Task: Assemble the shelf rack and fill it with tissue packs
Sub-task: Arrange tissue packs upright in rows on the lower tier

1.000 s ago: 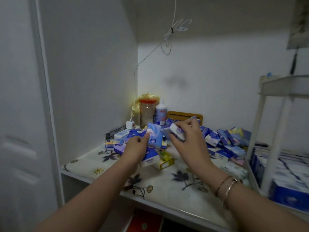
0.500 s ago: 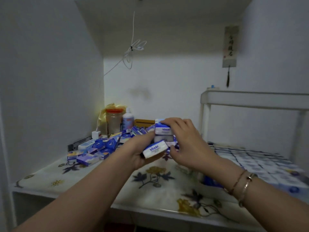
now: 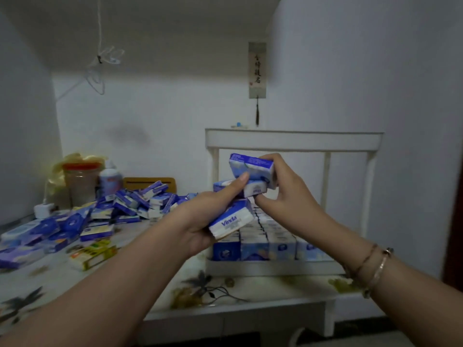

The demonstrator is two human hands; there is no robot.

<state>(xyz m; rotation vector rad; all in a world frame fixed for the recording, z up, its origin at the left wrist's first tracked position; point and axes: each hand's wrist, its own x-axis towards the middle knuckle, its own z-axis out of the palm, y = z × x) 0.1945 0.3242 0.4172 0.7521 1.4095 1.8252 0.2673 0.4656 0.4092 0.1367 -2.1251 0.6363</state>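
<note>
Between my two hands, raised in front of the white shelf rack (image 3: 293, 141), sits a small stack of tissue packs. My left hand (image 3: 200, 221) curls round the bottom pack (image 3: 231, 221), the one with blue lettering on its white side, thumb underneath and forefinger stretched up along the middle pack (image 3: 253, 189) to touch the top one. My right hand (image 3: 283, 194) pinches the top pack (image 3: 253, 169), fingers curled over its far end and thumb tucked beneath the middle pack, so both hands are closed on the stack and neither is free. The top pack tilts a little, its blue face turned toward me.

Just behind and below my grip, the rack's lower tray (image 3: 270, 267) is packed with upright rows of tissue packs (image 3: 270, 236), blue and white, standing tight against one another. The rack's upper tray rises above my hands on thin white posts.

Well to the left of my left hand, a loose heap of tissue packs (image 3: 107, 211) sprawls over the flowered tablecloth (image 3: 30, 289). A yellow-green box (image 3: 92, 254) lies near the front of that heap. Beyond the heap stand a jar with a red lid (image 3: 80, 184) and a white bottle (image 3: 110, 181), against the back wall. Two bracelets (image 3: 373, 266) circle my right wrist. Above the rack, a narrow scroll (image 3: 257, 70) hangs on the wall.
</note>
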